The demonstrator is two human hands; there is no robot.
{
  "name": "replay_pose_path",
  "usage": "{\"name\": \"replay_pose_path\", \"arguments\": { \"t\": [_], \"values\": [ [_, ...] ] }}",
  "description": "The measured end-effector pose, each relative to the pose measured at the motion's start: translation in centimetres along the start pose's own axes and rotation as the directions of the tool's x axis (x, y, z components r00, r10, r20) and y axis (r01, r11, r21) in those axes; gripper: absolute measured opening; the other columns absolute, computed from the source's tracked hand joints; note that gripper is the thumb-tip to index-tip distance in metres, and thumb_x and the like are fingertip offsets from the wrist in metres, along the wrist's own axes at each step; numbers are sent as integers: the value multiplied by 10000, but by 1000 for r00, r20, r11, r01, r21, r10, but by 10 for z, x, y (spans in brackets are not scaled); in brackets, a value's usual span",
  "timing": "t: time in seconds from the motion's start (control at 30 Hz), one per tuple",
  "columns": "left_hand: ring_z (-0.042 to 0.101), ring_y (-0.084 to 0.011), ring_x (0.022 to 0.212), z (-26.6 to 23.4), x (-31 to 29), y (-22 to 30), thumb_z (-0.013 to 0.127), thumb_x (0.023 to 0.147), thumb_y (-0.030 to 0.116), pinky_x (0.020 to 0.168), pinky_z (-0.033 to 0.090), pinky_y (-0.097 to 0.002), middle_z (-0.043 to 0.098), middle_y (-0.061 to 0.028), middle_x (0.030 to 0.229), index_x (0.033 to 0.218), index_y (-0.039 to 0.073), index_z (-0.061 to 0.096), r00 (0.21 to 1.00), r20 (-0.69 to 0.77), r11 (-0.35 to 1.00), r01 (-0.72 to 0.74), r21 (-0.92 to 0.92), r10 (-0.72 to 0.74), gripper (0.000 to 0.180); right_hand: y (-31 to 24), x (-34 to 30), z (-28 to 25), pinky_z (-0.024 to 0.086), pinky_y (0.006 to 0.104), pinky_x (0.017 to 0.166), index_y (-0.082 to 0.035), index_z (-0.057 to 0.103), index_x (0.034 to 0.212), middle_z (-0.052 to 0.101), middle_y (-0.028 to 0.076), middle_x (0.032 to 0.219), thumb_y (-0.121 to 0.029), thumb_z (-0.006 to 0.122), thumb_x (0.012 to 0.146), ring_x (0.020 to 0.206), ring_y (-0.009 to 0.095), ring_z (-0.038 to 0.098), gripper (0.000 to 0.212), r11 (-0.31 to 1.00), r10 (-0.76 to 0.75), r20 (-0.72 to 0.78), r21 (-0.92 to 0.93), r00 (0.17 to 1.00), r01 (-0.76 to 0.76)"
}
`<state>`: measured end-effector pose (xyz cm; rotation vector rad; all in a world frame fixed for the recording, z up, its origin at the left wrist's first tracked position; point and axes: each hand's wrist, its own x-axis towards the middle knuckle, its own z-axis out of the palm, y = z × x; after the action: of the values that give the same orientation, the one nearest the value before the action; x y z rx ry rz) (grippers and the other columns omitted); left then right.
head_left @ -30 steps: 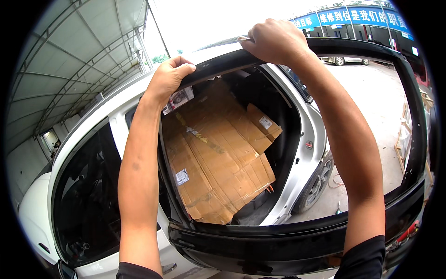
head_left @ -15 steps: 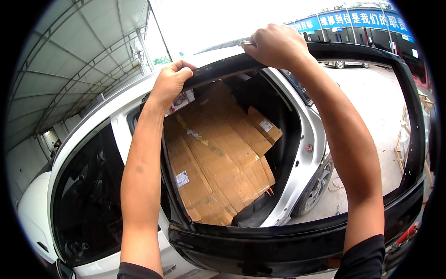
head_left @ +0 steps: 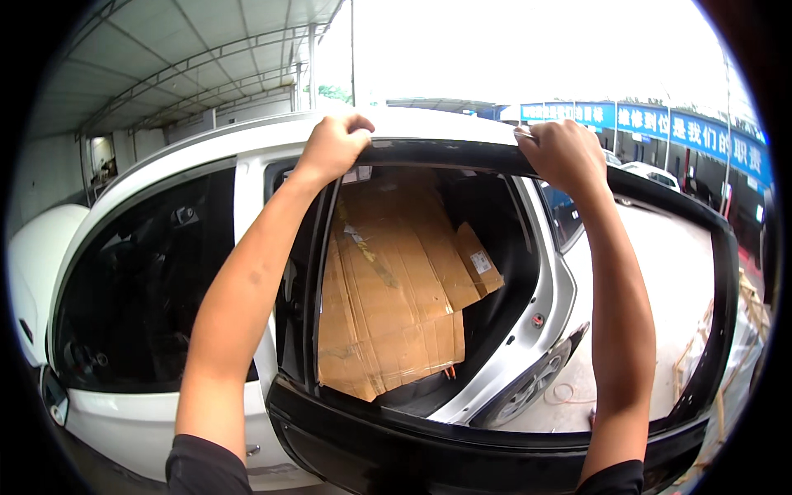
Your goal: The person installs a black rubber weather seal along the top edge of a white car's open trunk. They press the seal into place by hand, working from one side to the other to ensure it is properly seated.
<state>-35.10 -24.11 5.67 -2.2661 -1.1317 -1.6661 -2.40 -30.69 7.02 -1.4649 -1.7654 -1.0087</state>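
A black car door (head_left: 371, 433) stands open in front of me, its window frame reaching up to both hands. My left hand (head_left: 334, 148) is closed at the upper left corner of this frame, thumb and fingers curled at its top edge. Farther right, my right hand (head_left: 568, 153) is closed over the same top edge. A small silvery metal piece (head_left: 523, 133) pokes out from its thumb side; the rest is hidden in the fist. Through the window opening a flattened cardboard sheet (head_left: 396, 297) shows inside the white car (head_left: 247, 190).
The car's dark front window (head_left: 148, 289) and side mirror (head_left: 54, 400) are at left. A rear wheel (head_left: 528, 388) shows through the door frame, with a thin hose (head_left: 565, 394) on the ground. Wooden slats (head_left: 726, 388) stand at far right, below a blue banner (head_left: 660, 128).
The view has tilted up and turned, so the door and car sit lower and more level. My right hand has moved right along the frame's top, farther from my left hand.
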Motion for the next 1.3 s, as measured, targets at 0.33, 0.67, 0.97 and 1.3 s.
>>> {"name": "replay_pose_path", "arguments": {
  "t": [0.33, 0.67, 0.97, 1.3],
  "values": [
    [510, -92, 548, 4, 7, 25, 615, 816, 166, 477, 415, -253, 581, -30, 666, 953, -16, 665, 962, 261, 996, 78, 39, -86, 233, -6, 2, -2, 533, 382, 613, -70, 742, 785, 650, 127, 609, -398, 494, 962, 585, 262, 653, 448, 999, 43, 13, 28, 999, -43],
    [545, -118, 511, 6, 11, 35, 575, 791, 166, 517, 452, -291, 586, -48, 592, 873, 10, 647, 938, 314, 989, 140, 44, -146, 190, 3, -3, 3, 508, 384, 581, -47, 721, 753, 625, 118, 577, -372, 518, 958, 537, 252, 626, 435, 998, -16, -74, 65, 997, 21],
    [588, -128, 553, -13, 7, 19, 597, 882, 141, 534, 522, -263, 599, -62, 667, 1089, 10, 672, 910, 391, 985, 168, -45, -137, 256, 1, 1, 5, 534, 425, 658, -52, 732, 789, 660, 167, 660, -388, 525, 942, 654, 333, 667, 423, 998, -16, -38, 62, 999, 19],
    [611, -149, 807, -8, -1, 14, 684, 887, 203, 770, 509, -307, 649, -63, 856, 1020, 9, 716, 957, 290, 998, 25, -57, -7, 238, -6, -1, -2, 538, 402, 644, -55, 739, 803, 661, 147, 642, -379, 520, 946, 631, 306, 666, 417, 997, 64, 20, 51, 998, -65]
  ]
}}
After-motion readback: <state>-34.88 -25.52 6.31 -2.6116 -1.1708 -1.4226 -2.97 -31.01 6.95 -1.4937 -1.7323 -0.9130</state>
